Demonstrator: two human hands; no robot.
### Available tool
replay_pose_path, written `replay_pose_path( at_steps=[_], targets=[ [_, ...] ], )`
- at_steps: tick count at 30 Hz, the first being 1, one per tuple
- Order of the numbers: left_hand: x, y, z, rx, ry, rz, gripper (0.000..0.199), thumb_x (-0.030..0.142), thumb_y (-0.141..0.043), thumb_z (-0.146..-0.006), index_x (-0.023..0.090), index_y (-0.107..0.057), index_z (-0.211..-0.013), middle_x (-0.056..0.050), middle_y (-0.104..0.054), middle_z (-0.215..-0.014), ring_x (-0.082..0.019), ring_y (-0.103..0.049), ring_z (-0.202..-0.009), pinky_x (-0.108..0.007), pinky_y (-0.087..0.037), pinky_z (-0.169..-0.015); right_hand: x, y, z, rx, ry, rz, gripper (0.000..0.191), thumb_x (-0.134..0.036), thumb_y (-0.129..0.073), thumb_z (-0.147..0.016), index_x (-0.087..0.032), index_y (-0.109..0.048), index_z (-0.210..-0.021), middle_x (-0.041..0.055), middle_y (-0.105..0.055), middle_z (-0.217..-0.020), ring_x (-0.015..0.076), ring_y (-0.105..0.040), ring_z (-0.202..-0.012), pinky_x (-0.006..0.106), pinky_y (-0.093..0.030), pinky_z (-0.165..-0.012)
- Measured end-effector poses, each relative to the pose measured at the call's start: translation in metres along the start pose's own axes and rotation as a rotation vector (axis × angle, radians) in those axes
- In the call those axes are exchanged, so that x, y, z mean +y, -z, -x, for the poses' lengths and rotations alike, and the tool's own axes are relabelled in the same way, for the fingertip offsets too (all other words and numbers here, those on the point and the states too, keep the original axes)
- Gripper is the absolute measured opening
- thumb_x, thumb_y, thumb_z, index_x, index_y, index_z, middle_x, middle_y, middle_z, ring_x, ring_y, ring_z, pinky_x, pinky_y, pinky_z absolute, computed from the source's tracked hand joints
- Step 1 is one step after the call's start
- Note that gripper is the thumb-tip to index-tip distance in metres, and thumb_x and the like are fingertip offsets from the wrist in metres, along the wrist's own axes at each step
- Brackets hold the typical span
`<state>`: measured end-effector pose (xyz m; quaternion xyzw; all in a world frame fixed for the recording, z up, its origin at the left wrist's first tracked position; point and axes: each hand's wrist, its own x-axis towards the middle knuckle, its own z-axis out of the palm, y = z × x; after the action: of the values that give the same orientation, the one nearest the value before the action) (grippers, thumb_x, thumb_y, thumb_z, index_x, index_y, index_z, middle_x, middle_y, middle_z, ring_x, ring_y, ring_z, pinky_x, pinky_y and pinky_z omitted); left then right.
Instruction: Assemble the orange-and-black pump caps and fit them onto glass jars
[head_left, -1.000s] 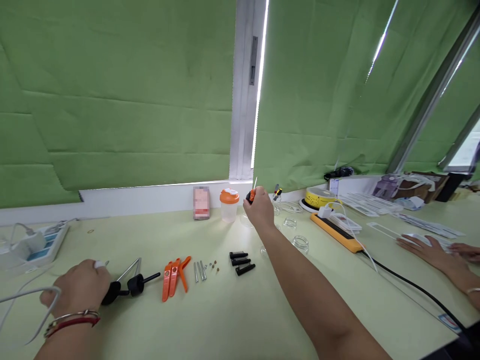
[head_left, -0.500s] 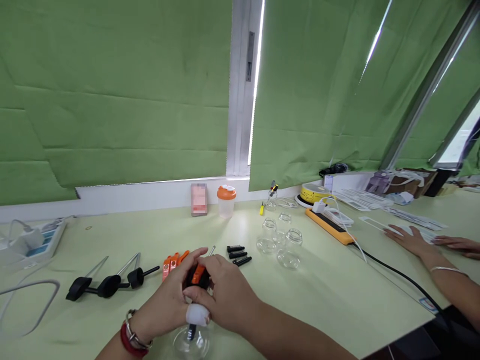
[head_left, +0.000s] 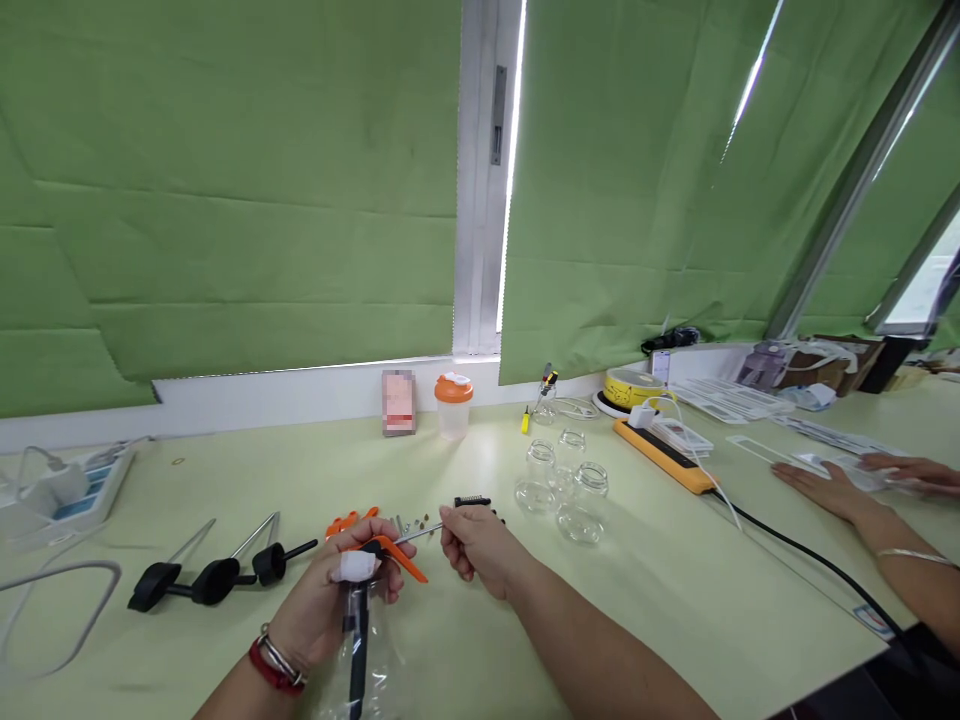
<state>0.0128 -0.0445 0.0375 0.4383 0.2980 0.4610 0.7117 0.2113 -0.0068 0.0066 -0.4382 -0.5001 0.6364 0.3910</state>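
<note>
My left hand (head_left: 349, 578) is closed round the top of a clear glass bottle (head_left: 379, 655), its black tube running down inside. An orange lever (head_left: 405, 558) juts out to the right from between my left fingers, and a thin metal rod (head_left: 420, 533) rises beside it. My right hand (head_left: 480, 545) pinches the far end of that rod. Behind my left hand lie some orange levers (head_left: 351, 521), partly hidden. Black spring parts (head_left: 471, 501) lie just beyond my right hand, which covers most of them. Several tiny loose pieces (head_left: 411, 524) lie between the hands.
Black caps with metal rods (head_left: 214, 582) lie at left, near a white power strip (head_left: 94, 490). Glass bottles (head_left: 581, 505) and an orange power strip (head_left: 664, 458) stand at right. An orange-lidded cup (head_left: 454, 408) is at the back. Another person's hands (head_left: 832, 490) rest far right.
The bottle has tilted, so its lever and rod now point right. My right hand has moved right, off the bottle's top, to the rod's end. My left hand keeps hold.
</note>
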Motion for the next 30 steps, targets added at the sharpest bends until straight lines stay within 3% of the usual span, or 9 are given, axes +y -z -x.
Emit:
replay_pose_path(
  at_steps=[4, 7, 10, 13, 18, 22, 27, 30],
  targets=[
    [-0.002, 0.006, -0.004, 0.012, 0.122, 0.024, 0.017, 0.017, -0.063, -0.065, 0.015, -0.063, -0.081, -0.011, -0.069, -0.085, -0.020, -0.063, -0.060, -0.030, -0.047, -0.055, 0.004, -0.002, -0.001, 0.026, 0.032, 0.041, 0.026, -0.040, -0.063, -0.073, -0.016, -0.054, -0.066, -0.0056, -0.047, -0.048, 0.0050, -0.036, -0.039, 0.018, -0.027, -0.037],
    [-0.003, 0.010, -0.006, 0.049, 0.140, 0.019, 0.012, 0.018, -0.062, -0.068, 0.015, -0.062, -0.080, -0.010, -0.069, -0.083, -0.019, -0.063, -0.058, -0.030, -0.047, -0.054, 0.001, 0.001, -0.001, 0.024, 0.062, 0.078, 0.020, -0.032, -0.068, -0.067, -0.017, -0.056, -0.072, -0.0053, -0.050, -0.052, 0.0060, -0.039, -0.042, 0.019, -0.035, -0.038],
    [-0.005, 0.011, -0.008, 0.084, 0.115, 0.034, 0.010, 0.018, -0.060, -0.070, 0.015, -0.062, -0.079, -0.008, -0.069, -0.080, -0.018, -0.063, -0.055, -0.031, -0.048, -0.054, 0.000, 0.003, -0.003, 0.030, 0.035, 0.058, 0.022, -0.037, -0.065, -0.070, -0.016, -0.055, -0.071, -0.0034, -0.054, -0.055, 0.0066, -0.041, -0.040, 0.020, -0.037, -0.037],
    [-0.005, 0.011, -0.009, 0.111, 0.117, 0.046, 0.010, 0.017, -0.061, -0.069, 0.015, -0.061, -0.079, -0.007, -0.068, -0.076, -0.018, -0.062, -0.053, -0.030, -0.048, -0.053, 0.002, 0.003, -0.006, 0.063, 0.011, 0.059, 0.031, -0.045, -0.056, -0.077, -0.017, -0.051, -0.064, -0.0042, -0.050, -0.047, 0.0057, -0.036, -0.033, 0.020, -0.031, -0.032],
    [-0.005, 0.011, -0.010, 0.126, 0.124, 0.058, 0.011, 0.017, -0.062, -0.067, 0.015, -0.061, -0.078, -0.005, -0.067, -0.071, -0.017, -0.062, -0.054, -0.029, -0.048, -0.053, 0.003, 0.004, -0.008, 0.037, 0.063, -0.024, 0.026, -0.034, -0.069, -0.067, -0.018, -0.053, -0.077, -0.0062, -0.053, -0.055, 0.0061, -0.043, -0.042, 0.021, -0.042, -0.041],
    [-0.004, 0.010, -0.009, 0.129, 0.125, 0.069, 0.011, 0.017, -0.061, -0.067, 0.015, -0.061, -0.078, -0.005, -0.067, -0.072, -0.018, -0.062, -0.053, -0.030, -0.047, -0.054, 0.005, 0.002, -0.010, 0.020, 0.000, -0.039, 0.031, -0.046, -0.061, -0.073, -0.016, -0.052, -0.071, -0.0046, -0.051, -0.050, 0.0067, -0.038, -0.036, 0.020, -0.034, -0.032],
    [-0.004, 0.010, -0.009, 0.145, 0.118, 0.059, 0.012, 0.017, -0.060, -0.067, 0.015, -0.061, -0.078, -0.006, -0.068, -0.075, -0.018, -0.062, -0.053, -0.030, -0.047, -0.053, 0.006, 0.001, -0.011, -0.020, 0.047, -0.079, 0.030, -0.033, -0.074, -0.061, -0.016, -0.055, -0.079, -0.0055, -0.054, -0.058, 0.0063, -0.046, -0.044, 0.020, -0.043, -0.041],
    [-0.005, 0.011, -0.010, 0.151, 0.119, 0.062, 0.011, 0.018, -0.059, -0.067, 0.015, -0.061, -0.077, -0.006, -0.067, -0.070, -0.019, -0.062, -0.053, -0.030, -0.046, -0.053, 0.006, 0.001, -0.012, -0.016, 0.015, -0.068, 0.029, -0.043, -0.065, -0.069, -0.016, -0.055, -0.073, -0.0034, -0.054, -0.055, 0.0066, -0.043, -0.039, 0.020, -0.036, -0.033]
  ],
)
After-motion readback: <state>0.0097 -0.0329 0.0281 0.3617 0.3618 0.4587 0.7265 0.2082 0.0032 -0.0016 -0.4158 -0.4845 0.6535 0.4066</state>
